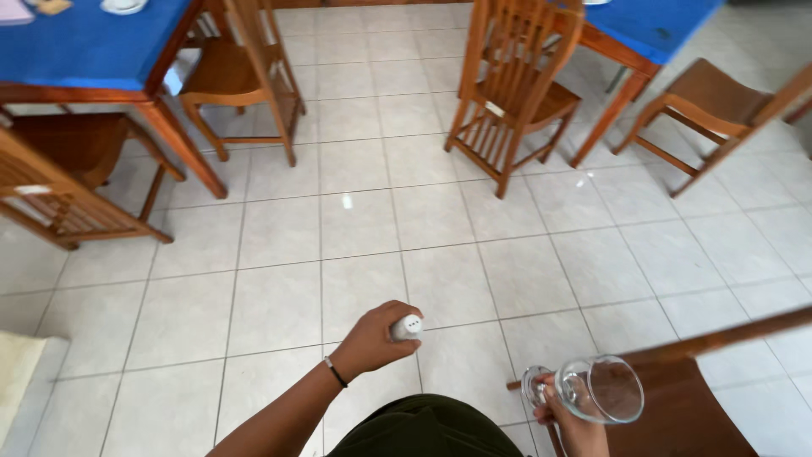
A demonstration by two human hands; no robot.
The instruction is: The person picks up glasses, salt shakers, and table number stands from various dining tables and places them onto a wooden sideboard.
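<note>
My left hand [370, 341] has its fingers wrapped tight round a small white shaker [407, 327], its holed cap pointing right. My right hand [568, 415] grips the stem of a clear wine glass [599, 388] lying on its side above a wooden chair [685, 398]. Open tiled floor [440, 220] stretches ahead between blue-topped tables [85, 46]; my left forearm reaches forward.

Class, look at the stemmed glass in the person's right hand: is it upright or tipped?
Tipped. The clear stemmed glass lies sideways in the right hand, with its bowl pointing right and its foot left.
</note>
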